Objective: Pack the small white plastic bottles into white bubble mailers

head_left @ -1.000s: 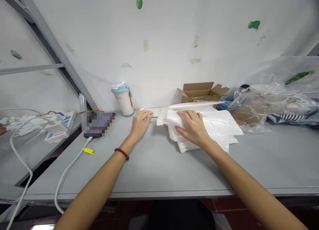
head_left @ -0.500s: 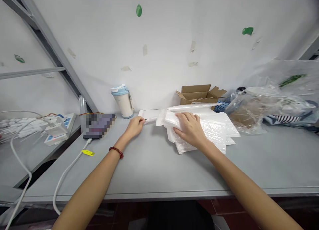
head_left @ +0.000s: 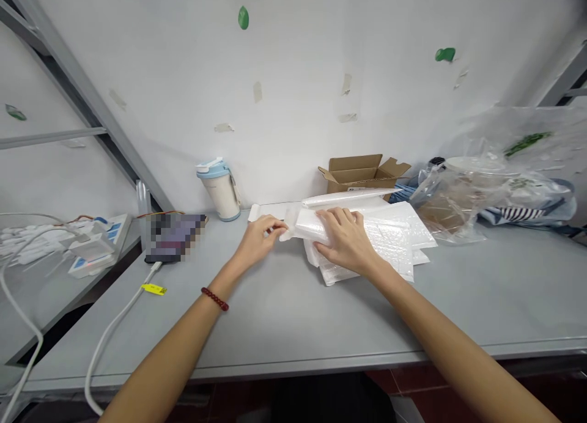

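A pile of white bubble mailers [head_left: 389,239] lies on the table in front of me, with the upper one rolled or folded over along its left part. My right hand [head_left: 346,236] is closed over this top bubble mailer [head_left: 308,222], thumb towards me and fingers on its far side. At the left end, its pale flap [head_left: 290,232] sticks out. My left hand [head_left: 260,242] pinches at the edge of that flap with thumb and forefinger; whether a thin strip is also between the fingertips is hidden. Behind the left hand lies a flat white piece [head_left: 254,213].
An open cardboard box [head_left: 360,171] stands behind the mailers. A blue-lidded tumbler [head_left: 221,191] is against the wall. To the left lie a phone [head_left: 177,238] and its white cable [head_left: 117,325]; to the right, clear plastic bags [head_left: 452,212]. A power strip [head_left: 101,246] is far left.
My left hand has moved right, from a short distance off to the flap's edge. A pale strip stretched between hand and mailer before. The right hand stays on the mailer; the view shifted slightly.
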`<action>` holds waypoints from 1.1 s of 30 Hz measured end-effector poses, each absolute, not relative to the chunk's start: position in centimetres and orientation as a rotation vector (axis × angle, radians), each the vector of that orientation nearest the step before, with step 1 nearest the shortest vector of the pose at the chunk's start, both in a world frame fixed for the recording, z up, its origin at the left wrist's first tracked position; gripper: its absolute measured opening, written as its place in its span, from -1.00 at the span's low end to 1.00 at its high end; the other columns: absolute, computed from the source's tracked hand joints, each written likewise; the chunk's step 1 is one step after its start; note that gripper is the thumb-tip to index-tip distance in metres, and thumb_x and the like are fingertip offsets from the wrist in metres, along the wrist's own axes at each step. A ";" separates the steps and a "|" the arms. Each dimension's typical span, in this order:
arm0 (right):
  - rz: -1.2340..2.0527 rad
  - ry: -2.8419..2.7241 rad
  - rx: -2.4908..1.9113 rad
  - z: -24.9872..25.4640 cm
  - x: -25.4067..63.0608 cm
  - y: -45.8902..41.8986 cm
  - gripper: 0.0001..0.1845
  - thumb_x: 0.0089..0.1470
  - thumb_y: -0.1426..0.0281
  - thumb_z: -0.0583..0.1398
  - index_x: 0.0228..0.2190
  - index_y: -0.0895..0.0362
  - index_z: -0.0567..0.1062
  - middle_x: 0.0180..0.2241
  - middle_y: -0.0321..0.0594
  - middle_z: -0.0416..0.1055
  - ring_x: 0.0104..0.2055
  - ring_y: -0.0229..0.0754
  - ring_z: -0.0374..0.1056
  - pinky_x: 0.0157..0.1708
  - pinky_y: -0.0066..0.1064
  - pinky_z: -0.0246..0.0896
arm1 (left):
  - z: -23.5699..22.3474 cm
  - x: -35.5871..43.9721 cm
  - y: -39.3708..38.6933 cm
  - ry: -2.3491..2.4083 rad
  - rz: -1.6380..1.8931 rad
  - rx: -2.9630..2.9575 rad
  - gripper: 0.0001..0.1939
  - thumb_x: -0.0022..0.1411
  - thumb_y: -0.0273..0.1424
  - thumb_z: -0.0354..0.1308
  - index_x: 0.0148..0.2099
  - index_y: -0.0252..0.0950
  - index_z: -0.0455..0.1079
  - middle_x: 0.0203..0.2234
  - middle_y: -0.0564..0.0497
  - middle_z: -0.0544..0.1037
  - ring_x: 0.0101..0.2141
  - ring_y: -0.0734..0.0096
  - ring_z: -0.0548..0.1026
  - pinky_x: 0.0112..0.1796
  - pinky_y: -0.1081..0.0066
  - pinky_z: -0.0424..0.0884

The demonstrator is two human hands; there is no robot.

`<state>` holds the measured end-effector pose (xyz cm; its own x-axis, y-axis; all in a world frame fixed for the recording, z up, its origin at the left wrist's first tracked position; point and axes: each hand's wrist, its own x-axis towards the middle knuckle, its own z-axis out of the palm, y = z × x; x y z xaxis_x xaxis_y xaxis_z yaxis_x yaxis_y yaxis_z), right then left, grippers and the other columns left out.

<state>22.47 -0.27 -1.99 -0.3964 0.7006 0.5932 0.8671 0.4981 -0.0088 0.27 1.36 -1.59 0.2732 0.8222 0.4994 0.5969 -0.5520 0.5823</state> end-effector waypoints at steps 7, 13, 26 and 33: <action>-0.386 -2.197 -1.204 -1.8 22.4 -0.4 -0.52 -0.03 0.32 0.16 -0.03 0.15 0.30 -0.13 -0.05 0.34 -0.11 0.00 0.19 -0.14 -0.19 -0.06 | -1.3 2.4 -0.2 1.186 1.316 2.093 -0.83 0.14 -0.43 0.09 -0.30 -0.25 0.52 -0.40 0.01 0.57 -0.38 0.41 0.41 -0.31 0.40 0.30; -0.405 -2.164 -1.125 -1.7 22.6 -0.4 -0.54 -0.02 0.34 0.15 -0.04 0.16 0.30 -0.13 -0.04 0.34 -0.12 0.01 0.19 -0.16 -0.21 -0.05 | -0.7 1.6 0.4 1.258 1.460 1.617 -0.71 -0.01 -0.29 0.27 -0.21 -0.30 0.47 -0.24 -0.06 0.54 -0.28 0.36 0.43 -0.30 0.42 0.31; -0.582 -2.250 -1.103 -1.3 21.5 -1.5 -0.31 -0.11 0.37 0.16 0.10 0.20 0.19 0.00 0.08 0.24 0.01 0.09 0.11 0.00 -0.04 -0.14 | -1.0 1.1 0.7 1.165 1.142 1.305 -0.62 -0.21 -0.14 0.36 -0.51 -0.36 0.39 -0.63 0.05 0.42 -0.54 0.47 0.35 -0.52 0.50 0.20; -0.662 -2.163 -1.063 -1.3 22.2 -0.9 -0.42 -0.10 0.49 0.12 0.03 0.19 0.26 -0.11 -0.02 0.33 -0.07 0.00 0.17 0.00 -0.09 -0.12 | -0.2 0.8 0.4 1.050 1.142 1.224 -0.59 -0.25 -0.13 0.40 -0.43 -0.35 0.46 -0.52 -0.02 0.53 -0.48 0.40 0.44 -0.46 0.46 0.30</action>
